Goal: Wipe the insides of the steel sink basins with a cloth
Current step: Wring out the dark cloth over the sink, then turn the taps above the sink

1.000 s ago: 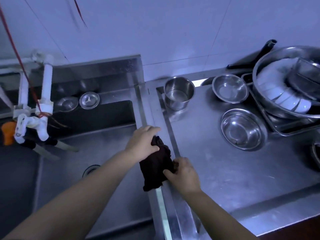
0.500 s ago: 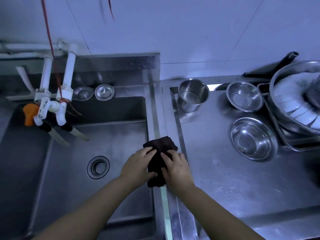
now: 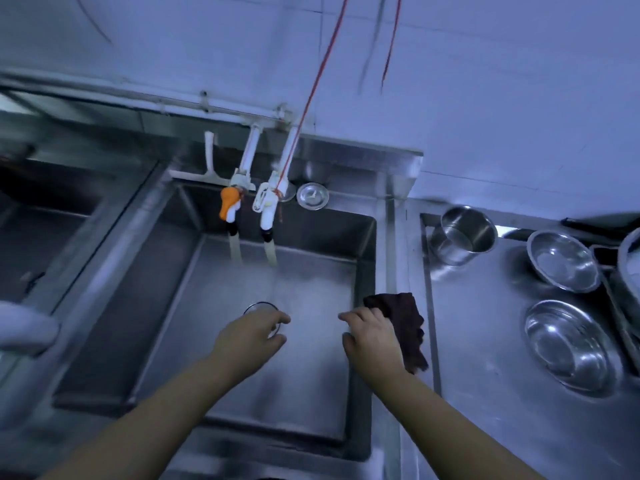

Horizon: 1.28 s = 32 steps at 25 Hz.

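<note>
Steel sink basin (image 3: 221, 341) nearest centre, steel counter (image 3: 485, 358) to its right, pale tiled wall (image 3: 485, 98) far behind. Left hand (image 3: 251, 336) empty, fingers loosely curled above the round drain (image 3: 258, 306). Right hand (image 3: 372, 336) grips a dark brown cloth (image 3: 407, 327) draped over the basin's right rim. White taps (image 3: 268, 202) at the far side.

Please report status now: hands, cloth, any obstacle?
Left hand empty, over drain. Right hand on dark cloth at basin rim. Taps overhang far side.
</note>
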Available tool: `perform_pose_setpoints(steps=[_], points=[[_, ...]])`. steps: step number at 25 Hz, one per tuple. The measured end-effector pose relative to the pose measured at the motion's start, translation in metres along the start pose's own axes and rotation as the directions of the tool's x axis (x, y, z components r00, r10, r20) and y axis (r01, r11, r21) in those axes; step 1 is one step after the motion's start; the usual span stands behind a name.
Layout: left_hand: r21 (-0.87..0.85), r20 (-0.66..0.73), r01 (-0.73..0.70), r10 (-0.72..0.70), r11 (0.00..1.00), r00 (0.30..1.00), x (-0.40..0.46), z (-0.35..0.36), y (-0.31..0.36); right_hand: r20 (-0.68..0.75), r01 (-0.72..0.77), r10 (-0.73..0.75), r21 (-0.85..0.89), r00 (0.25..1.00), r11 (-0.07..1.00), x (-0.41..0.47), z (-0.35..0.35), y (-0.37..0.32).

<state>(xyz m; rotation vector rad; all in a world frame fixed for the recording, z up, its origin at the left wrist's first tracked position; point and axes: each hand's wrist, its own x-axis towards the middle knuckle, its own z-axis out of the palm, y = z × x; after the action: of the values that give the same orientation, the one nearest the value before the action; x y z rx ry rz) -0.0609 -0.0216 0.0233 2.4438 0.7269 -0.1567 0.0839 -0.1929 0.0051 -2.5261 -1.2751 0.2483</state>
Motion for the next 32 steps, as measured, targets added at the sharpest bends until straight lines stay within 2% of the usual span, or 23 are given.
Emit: perform_pose_setpoints(steps=[8,14,18,20,23,27,32], points=[[-0.145,-0.253,0.117,-0.151,0.983,0.956,-0.124,-0.101,-0.129,0.061,0.303,-0.306,0.056,0.95,0.951,0.042,0.032,-0.214],[-0.22,-0.381,0.284,-0.35,0.933,0.856,-0.203,-0.167,-0.242,0.065,0.463,-0.481,0.187,0.874,0.866,0.067,0.055,-0.388],[-0.258,-0.412,0.345,-0.425,0.903,0.806,-0.231,-0.188,-0.288,0.025,0.423,-0.437,0.208,0.899,0.882,0.082,0.059,-0.476],[-0.272,-0.425,0.354,-0.442,0.895,0.79,-0.237,-0.193,-0.305,0.072,0.369,-0.385,0.171,0.92,0.914,0.087,0.065,-0.506],[-0.281,-0.402,0.352,-0.442,0.893,0.801,-0.237,-0.197,-0.323,0.15,0.294,-0.303,0.081,0.941,0.952,0.095,0.074,-0.53],[-0.304,-0.359,0.343,-0.44,0.889,0.823,-0.228,-0.196,-0.337,0.211,0.189,-0.211,0.121,0.954,0.975,0.101,0.077,-0.531],[-0.342,-0.265,0.274,-0.372,0.899,0.89,-0.195,-0.198,-0.331,0.178,-0.028,-0.016,0.24,0.984,0.97,0.096,0.06,-0.482]])
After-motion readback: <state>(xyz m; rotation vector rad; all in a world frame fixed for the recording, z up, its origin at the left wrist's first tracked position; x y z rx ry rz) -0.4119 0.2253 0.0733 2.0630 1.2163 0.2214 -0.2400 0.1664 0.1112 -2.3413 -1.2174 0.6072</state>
